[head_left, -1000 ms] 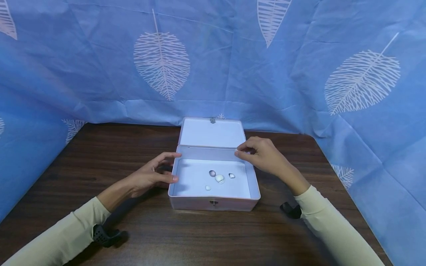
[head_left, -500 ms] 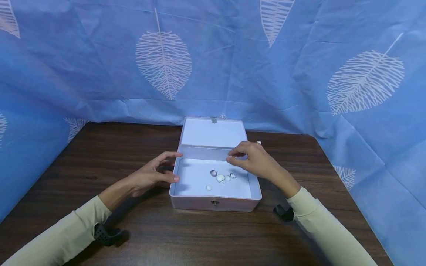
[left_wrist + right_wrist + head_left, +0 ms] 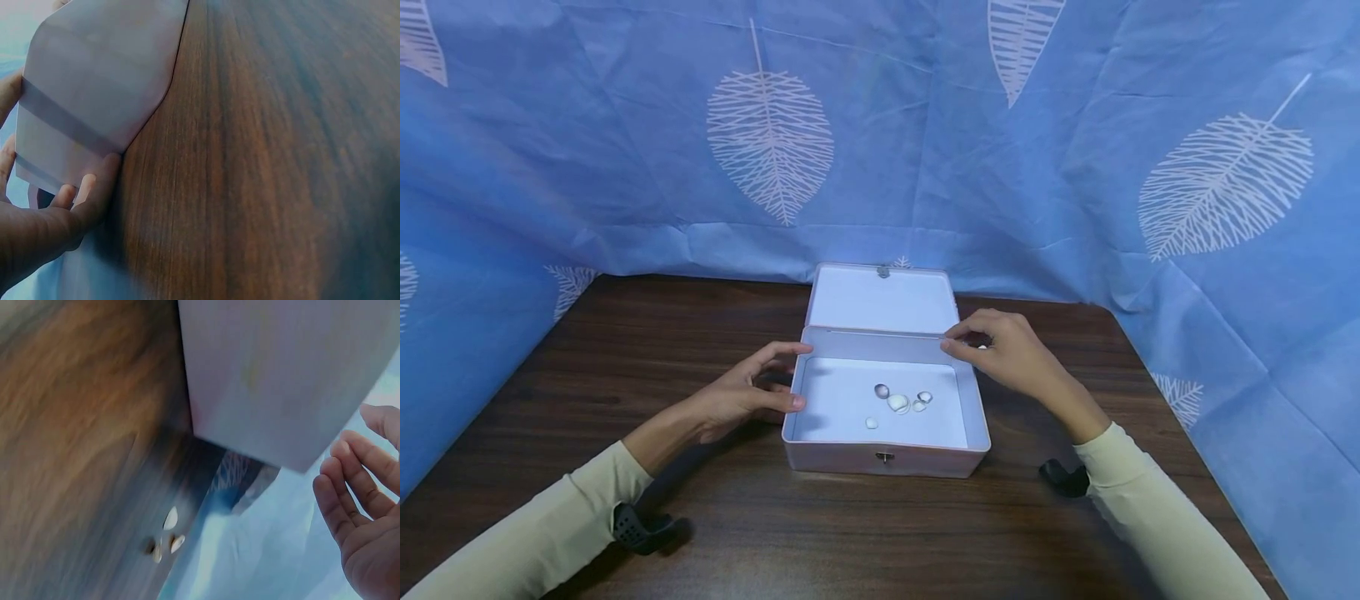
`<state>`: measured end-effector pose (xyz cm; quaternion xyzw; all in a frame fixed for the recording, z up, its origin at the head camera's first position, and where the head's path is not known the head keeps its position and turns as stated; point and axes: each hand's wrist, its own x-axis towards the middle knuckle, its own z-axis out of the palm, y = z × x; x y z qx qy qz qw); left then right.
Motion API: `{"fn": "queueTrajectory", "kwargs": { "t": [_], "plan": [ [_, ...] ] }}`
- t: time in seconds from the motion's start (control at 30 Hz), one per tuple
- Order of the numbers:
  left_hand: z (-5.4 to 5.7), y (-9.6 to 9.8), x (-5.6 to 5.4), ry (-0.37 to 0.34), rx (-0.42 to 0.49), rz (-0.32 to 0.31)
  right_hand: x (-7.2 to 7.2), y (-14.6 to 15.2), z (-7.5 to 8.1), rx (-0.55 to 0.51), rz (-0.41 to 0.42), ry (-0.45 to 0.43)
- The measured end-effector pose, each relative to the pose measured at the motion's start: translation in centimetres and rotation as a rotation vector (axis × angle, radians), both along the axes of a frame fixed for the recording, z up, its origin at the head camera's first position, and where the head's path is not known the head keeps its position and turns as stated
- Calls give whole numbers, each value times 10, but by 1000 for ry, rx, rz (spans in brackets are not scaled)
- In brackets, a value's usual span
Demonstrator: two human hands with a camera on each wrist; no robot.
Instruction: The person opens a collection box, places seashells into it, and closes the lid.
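Observation:
A pale metal box [image 3: 883,463] stands on the table with its lid [image 3: 882,298] folded back. On its white floor lie several small seashells, among them a purplish shell [image 3: 882,391] and a larger white shell [image 3: 898,403]. My left hand [image 3: 737,396] rests against the box's left side, index fingertip and thumb at the rim. Over the right rear rim hovers my right hand [image 3: 1000,350]; in the right wrist view its bent fingers [image 3: 350,469] stand apart from the thumb and hold nothing.
Beyond the box's right side, loose shells [image 3: 170,519] lie on the dark wooden table [image 3: 715,517], mostly hidden by my right hand in the head view. A blue leaf-printed curtain [image 3: 925,167] hangs behind and at both sides of the table.
One more small white shell lies in the box beside the others. My right hand dipped left over the box, then drew back right to its rim. The left hand stayed put.

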<state>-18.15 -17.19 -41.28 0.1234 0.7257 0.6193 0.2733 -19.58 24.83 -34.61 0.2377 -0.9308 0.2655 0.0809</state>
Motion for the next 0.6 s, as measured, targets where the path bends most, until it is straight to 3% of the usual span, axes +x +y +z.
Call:
{"fn": "queueTrajectory", "kwargs": {
  "t": [0.3, 0.6],
  "plan": [
    [1, 1, 0, 2, -20, 1, -11, 41, 0, -7, -110, -42],
    [1, 1, 0, -7, -10, 4, -30, 81, -8, 78, -223, -83]
  ]
}}
